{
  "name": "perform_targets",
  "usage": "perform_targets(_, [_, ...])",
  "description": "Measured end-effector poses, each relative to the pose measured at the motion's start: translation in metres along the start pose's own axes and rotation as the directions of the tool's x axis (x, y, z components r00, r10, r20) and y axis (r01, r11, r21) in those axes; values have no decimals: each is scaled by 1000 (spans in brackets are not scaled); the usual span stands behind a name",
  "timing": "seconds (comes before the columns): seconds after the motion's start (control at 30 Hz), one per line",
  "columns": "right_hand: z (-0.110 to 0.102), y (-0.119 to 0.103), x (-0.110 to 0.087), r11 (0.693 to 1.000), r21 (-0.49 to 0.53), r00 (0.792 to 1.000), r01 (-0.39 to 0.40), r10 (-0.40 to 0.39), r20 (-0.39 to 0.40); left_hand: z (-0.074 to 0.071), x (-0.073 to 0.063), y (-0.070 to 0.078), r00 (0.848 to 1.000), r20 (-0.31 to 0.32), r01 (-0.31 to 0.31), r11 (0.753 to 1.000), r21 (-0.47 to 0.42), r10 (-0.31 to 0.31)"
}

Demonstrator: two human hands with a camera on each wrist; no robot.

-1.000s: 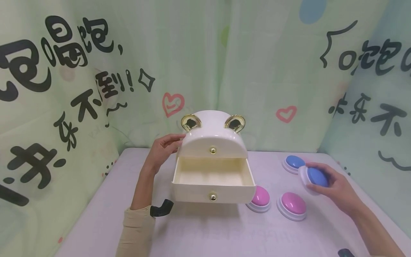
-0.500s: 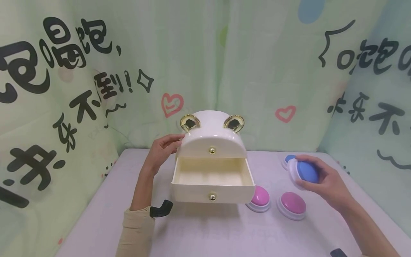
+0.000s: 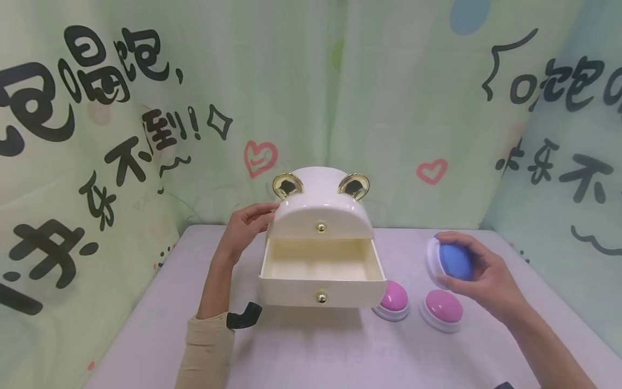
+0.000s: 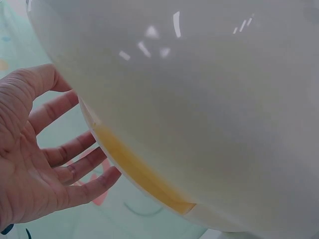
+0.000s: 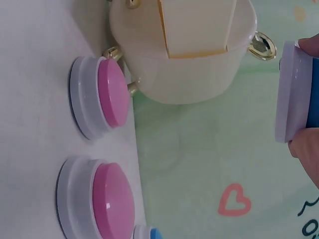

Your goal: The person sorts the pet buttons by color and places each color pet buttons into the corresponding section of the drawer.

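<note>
A white storage box (image 3: 323,186) with gold-rimmed eyes stands mid-table, its lower drawer (image 3: 323,294) pulled out and bare inside. My left hand (image 3: 245,227) rests its fingertips against the box's left side; in the left wrist view those fingers (image 4: 75,149) are spread and fairly straight along the shell. Over the table on the right, my right hand (image 3: 486,275) pinches a blue push button (image 3: 455,262) by its white base, tilted on edge. In the right wrist view only the base rim (image 5: 294,94) and a strip of blue show.
Two pink push buttons stand right of the box: one (image 3: 394,296) close beside the drawer, another (image 3: 444,306) nearer my right hand. A second blue button (image 5: 155,233) sits behind them, hidden in the head view. Printed curtains (image 3: 389,108) enclose the white table (image 3: 301,346).
My right hand has moved left and slightly up with the blue button, covering the other blue one in the head view. The left hand, box and drawer have stayed put.
</note>
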State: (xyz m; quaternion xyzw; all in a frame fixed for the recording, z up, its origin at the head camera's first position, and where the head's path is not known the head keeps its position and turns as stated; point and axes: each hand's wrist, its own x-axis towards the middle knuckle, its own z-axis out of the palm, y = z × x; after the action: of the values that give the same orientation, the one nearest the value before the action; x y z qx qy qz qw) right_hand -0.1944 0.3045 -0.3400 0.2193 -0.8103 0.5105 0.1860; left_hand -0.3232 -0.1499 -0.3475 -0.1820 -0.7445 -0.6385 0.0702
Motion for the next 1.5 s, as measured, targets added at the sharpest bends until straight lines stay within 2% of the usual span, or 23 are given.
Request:
perform_targets(0.1, [6, -5, 1, 993, 107, 998, 50, -54, 27, 0, 0, 0, 1000, -1, 1, 1000, 1, -1])
perform_targets(0.27, [17, -15, 1, 984, 153, 992, 91, -103, 71, -1, 0, 1, 1000, 1, -1, 1000, -1, 1])
perform_targets(0.4, [25, -23, 2, 987, 126, 987, 97, -112, 116, 0, 0, 1, 1000, 2, -8, 1000, -3, 8])
perform_targets(0.63, [34, -42, 4, 994, -68, 979, 88, -74, 188, 0, 0, 0, 1000, 2, -12, 1000, -3, 12])
perform_targets(0.77, [37, -50, 8, 988, -134, 972, 79, -47, 229, 0, 0, 0, 1000, 2, -9, 1000, -5, 9])
perform_targets(1.13, [45, -61, 21, 992, -122, 948, 37, 4, 317, 0, 0, -1, 1000, 5, -12, 1000, -6, 12])
perform_targets(1.5, [54, -58, 37, 986, -151, 925, 78, -15, 380, 0, 1, -2, 1000, 2, -14, 1000, 1, 14])
